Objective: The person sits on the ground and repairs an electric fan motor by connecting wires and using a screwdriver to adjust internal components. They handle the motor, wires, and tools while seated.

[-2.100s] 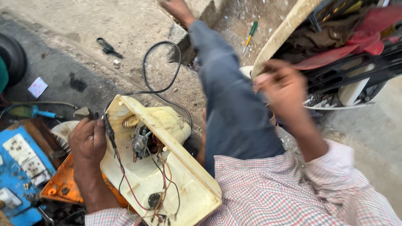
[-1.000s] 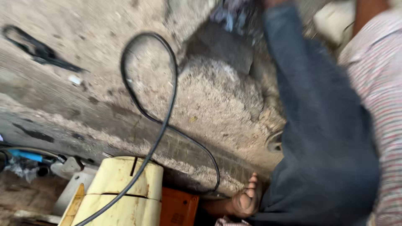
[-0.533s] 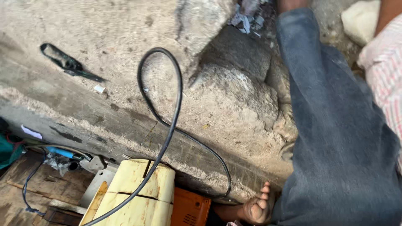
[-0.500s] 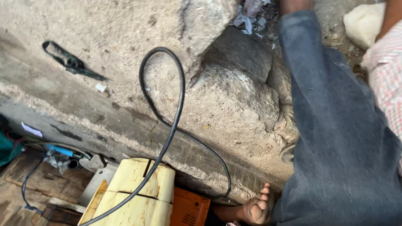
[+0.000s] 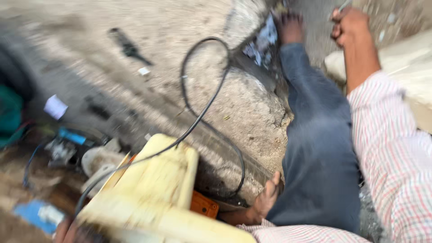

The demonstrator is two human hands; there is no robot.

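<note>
Left hand (image 5: 63, 229): only a blurred sliver shows at the bottom edge of the head view, against the lower corner of the yellowed plastic casing (image 5: 157, 189); grip state cannot be told. Right hand (image 5: 351, 24): raised at the far upper right, fingers curled into a fist around a thin, light-coloured rod-like object (image 5: 344, 5) that pokes out above the knuckles; its kind cannot be made out. Frame is motion-blurred throughout.

Left of the left hand and above it: a blue item (image 5: 38, 213) on the ground, a tangle of small parts with a blue piece (image 5: 67, 141), a green object (image 5: 9, 112) at the frame edge, a white paper scrap (image 5: 55, 107). Further up on the concrete ground (image 5: 180, 22), a dark tool (image 5: 128, 45), too blurred to name.

Casing: lies tilted just right of the left hand, well apart from the right hand. A black cable (image 5: 202, 108) runs up from the casing's surface, loops on the concrete and drops back down beside a rough stone (image 5: 252, 112). An orange box (image 5: 204, 204) sits touching the casing's right edge.

Between the hands: a bare foot (image 5: 265, 200) beside the orange box, and a leg in dark blue trousers (image 5: 315, 148) stretched upward, its other foot (image 5: 290, 24) just left of the right hand. Checked sleeve (image 5: 391, 139) covers the right forearm.
</note>
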